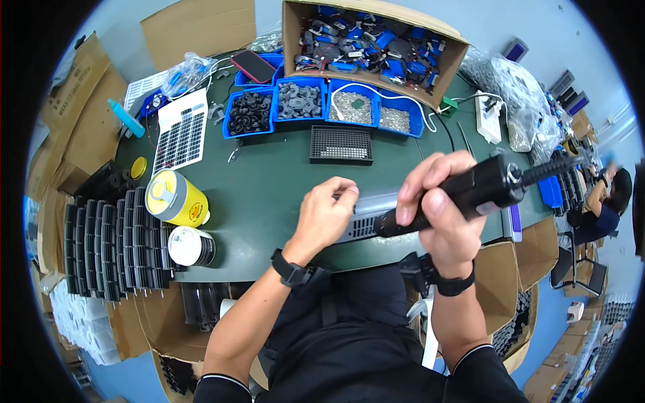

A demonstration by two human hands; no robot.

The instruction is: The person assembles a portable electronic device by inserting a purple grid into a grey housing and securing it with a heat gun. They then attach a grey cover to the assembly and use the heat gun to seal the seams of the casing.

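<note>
My right hand (451,232) is wrapped round a black electric screwdriver (480,187), its corded end up to the right and its nose pointing down left. Under that nose lies a grey plastic housing (377,205) with rows of vent slots, partly covered by both hands. My left hand (326,216) is closed in a pinch at the housing's left end. What sits between its thumb and fingers is too small or hidden to name.
Blue bins (300,101) of small parts line the back, below a carton (376,8) of blue-and-black parts. A black grid tray (340,145) sits before them. At left stand a yellow cup (178,198), a white can (191,246) and stacked black parts (111,248). Another person (598,208) works far right.
</note>
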